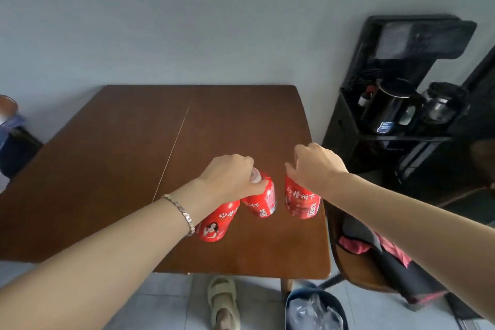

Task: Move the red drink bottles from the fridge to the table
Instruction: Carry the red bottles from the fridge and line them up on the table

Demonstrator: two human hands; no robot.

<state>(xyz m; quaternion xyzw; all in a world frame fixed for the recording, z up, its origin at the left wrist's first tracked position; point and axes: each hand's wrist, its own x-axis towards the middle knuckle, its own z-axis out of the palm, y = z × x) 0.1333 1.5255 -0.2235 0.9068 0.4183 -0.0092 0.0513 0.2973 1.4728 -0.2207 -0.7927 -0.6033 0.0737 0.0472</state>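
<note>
The left hand [230,177] covers the neck of the leftmost red bottle [217,225] and most of the white cap of the middle bottle [261,201]; the right hand [313,166] hides the top of the third bottle [301,201], its fingertips out of sight. The bottom edge cuts off a sandalled foot [223,300] and a bin [316,311].

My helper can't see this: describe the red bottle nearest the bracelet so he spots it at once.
On the brown table, right side, three red bottles are held. It is the leftmost bottle, under the left hand; only its label shows a woman.
</note>
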